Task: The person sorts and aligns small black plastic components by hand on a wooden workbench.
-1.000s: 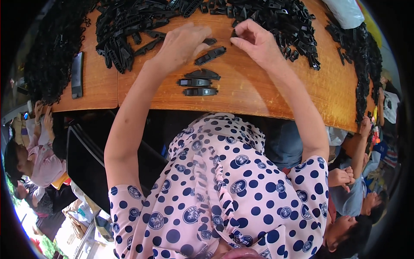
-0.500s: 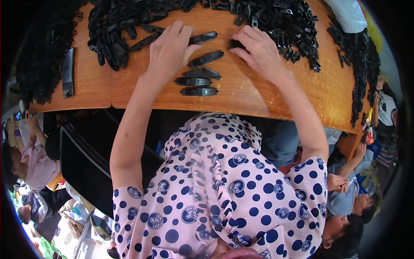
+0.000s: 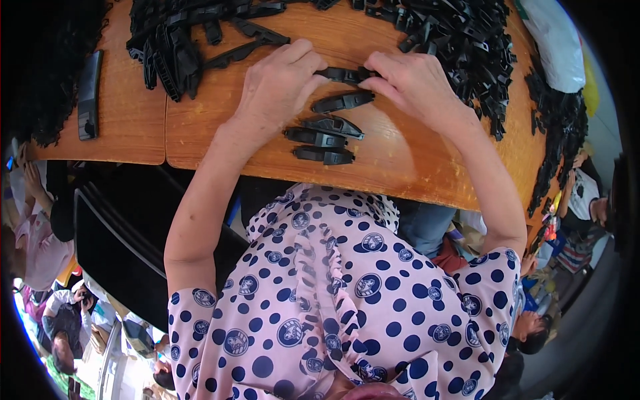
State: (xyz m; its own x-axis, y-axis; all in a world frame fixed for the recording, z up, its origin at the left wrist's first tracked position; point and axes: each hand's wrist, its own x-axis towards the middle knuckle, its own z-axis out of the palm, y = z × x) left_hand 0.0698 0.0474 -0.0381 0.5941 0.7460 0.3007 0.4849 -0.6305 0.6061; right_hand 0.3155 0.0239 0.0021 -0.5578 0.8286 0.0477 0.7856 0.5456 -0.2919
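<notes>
My left hand [image 3: 280, 87] and my right hand [image 3: 417, 83] meet over one black plastic piece [image 3: 345, 73] on the wooden table [image 3: 400, 167], each pinching an end of it. Just below lies a second black piece [image 3: 343, 101], angled. Nearer the table's front edge sit three more black pieces [image 3: 325, 139] stacked in a row. My fingers hide the ends of the held piece.
Big heaps of black plastic parts cover the table's far left [image 3: 173, 40] and far right [image 3: 460, 40]. A flat black bar [image 3: 89, 93] lies at the left. A white bag [image 3: 557, 40] sits at the right. Other people sit below the table at both sides.
Both hands have drawn together and closed on one black piece between them. The camera has shifted slightly, so the table sits lower in view.
</notes>
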